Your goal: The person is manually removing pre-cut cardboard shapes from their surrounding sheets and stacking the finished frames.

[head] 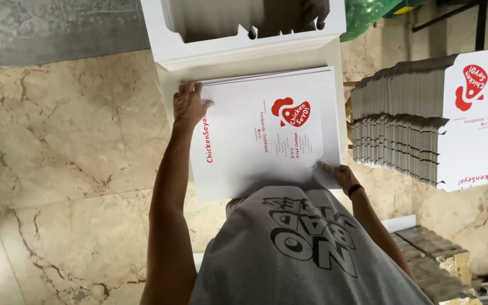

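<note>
Right now top flat box blank [266, 133], white with red print, lies unfolded on short stack on small white table [334, 56], straight ahead of you. No fold started on it as far as shows. Big pile of flat blanks [402, 121] waits at your right; formed white boxes [244, 28] stacked beyond table. Your left hand [189, 104] lies flat, fingers spread, on blank's far left corner. Your right hand [340, 174] touches near right edge; whether it pinches, cannot tell.
</note>
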